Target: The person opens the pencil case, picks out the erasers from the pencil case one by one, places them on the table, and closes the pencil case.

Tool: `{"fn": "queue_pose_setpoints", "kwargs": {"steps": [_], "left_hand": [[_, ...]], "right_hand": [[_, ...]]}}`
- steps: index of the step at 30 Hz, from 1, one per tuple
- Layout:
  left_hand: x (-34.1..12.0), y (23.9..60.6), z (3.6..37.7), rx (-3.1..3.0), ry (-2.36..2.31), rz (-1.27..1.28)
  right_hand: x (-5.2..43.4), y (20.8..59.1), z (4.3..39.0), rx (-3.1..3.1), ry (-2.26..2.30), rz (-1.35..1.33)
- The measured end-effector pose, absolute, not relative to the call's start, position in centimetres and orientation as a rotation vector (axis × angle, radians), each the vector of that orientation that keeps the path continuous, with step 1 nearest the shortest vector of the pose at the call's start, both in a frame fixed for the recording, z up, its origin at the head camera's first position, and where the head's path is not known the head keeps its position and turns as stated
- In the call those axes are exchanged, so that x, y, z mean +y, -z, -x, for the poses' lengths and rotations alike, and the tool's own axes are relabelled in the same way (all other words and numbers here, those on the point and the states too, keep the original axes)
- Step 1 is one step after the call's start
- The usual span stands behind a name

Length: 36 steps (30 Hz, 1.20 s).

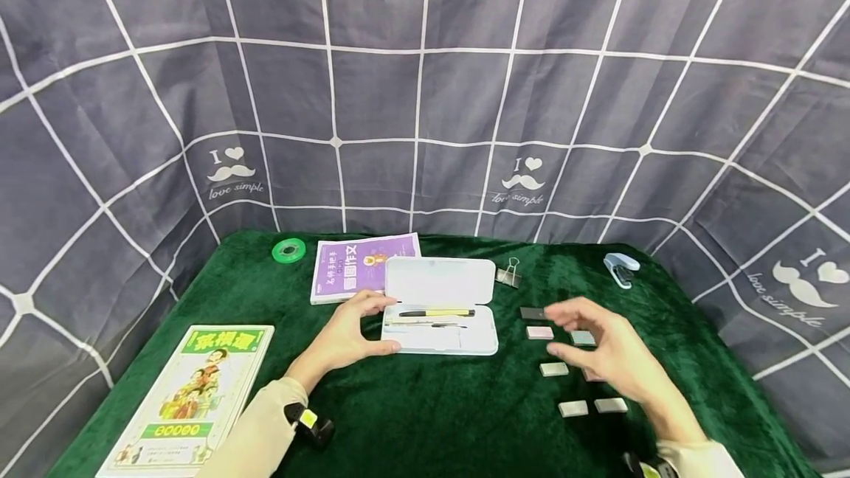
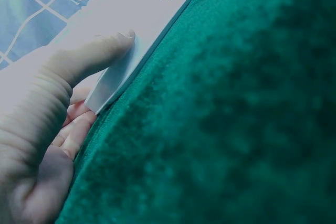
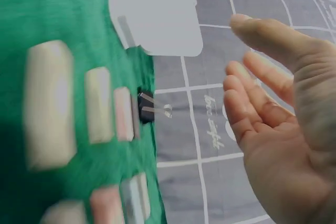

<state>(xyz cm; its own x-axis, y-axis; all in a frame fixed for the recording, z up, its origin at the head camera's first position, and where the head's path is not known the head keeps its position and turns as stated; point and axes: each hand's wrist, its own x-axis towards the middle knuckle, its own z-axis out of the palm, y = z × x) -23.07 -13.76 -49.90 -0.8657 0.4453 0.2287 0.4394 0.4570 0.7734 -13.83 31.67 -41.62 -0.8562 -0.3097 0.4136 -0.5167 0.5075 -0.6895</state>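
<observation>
This looks like a makeshift desk set up for stationery work, not a real office or classroom; a table [image 1: 425, 419] draped in green velvet cloth is walled on 3 sides by a hung grey bedsheet [image 1: 425, 80] with a white grid and "I love simple" moustache prints. The goods on the cloth are school and desk supplies: 2 printed books [image 1: 189, 397] [image 1: 345, 268], an open white pencil case [image 1: 441, 312] with pens inside, a roll of green tape [image 1: 288, 250], a binder clip [image 1: 509, 273], a small stapler [image 1: 620, 268] and several erasers [image 1: 554, 369] laid in rows.
</observation>
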Motion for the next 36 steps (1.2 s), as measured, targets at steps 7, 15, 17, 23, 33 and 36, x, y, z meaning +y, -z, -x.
{"fn": "queue_pose_setpoints", "kwargs": {"steps": [7,15,17,23,33,36], "left_hand": [[-13.6,49.9,23.0,2.677,-1.424,-0.783],[-13.2,49.9,23.1,2.608,-1.527,-0.717],[-13.1,49.9,23.2,2.588,-1.554,-0.729],[-13.3,50.0,23.3,2.605,-1.540,-0.765],[-13.5,50.0,22.9,2.631,-1.511,-0.759],[-13.5,50.1,22.9,2.655,-1.507,-0.780]], "right_hand": [[29.1,41.7,19.7,-2.394,-1.449,-0.698],[26.7,43.4,22.5,-2.481,-1.621,-0.583],[26.4,43.6,22.6,-2.518,-1.644,-0.564],[26.2,44.0,22.7,-2.544,-1.696,-0.564],[26.3,44.4,22.5,-2.675,-1.688,-0.740],[26.0,44.6,22.5,-2.745,-1.649,-0.870]]}}
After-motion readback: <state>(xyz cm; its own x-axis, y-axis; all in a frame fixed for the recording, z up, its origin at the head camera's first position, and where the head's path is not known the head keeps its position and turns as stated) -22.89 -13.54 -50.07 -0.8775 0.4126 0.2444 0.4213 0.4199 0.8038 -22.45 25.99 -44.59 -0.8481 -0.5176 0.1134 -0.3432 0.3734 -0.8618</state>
